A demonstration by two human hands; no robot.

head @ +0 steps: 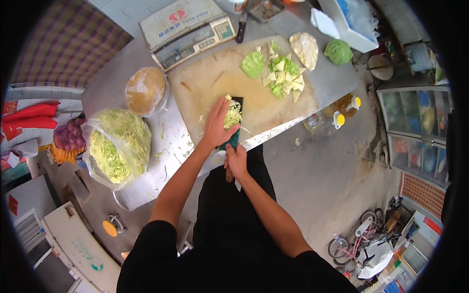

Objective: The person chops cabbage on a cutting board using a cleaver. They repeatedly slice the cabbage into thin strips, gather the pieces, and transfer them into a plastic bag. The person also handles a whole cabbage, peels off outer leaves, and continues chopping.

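My right hand [236, 160] grips the wooden handle of a cleaver [232, 140] at the front edge of a worn cutting board [198, 106]. Shredded cabbage [232, 114] lies heaped on the dark, wide blade. With its fingers straight and together, my left hand [218, 124] holds the shreds against the blade from the left. Farther right on the board sit a pile of cut cabbage chunks [284, 78] and a loose cabbage leaf [253, 64]. To the left, a clear plastic bag [119, 146] bulges with shredded cabbage.
A bagged round container [146, 89] stands left of the board, a weighing scale [187, 31] behind it. A knife [241, 27] lies beyond the back edge. Half a cabbage [305, 50], a whole cabbage [338, 52] and a foam box [351, 25] are at right. Oil bottles [346, 106] stand below the table.
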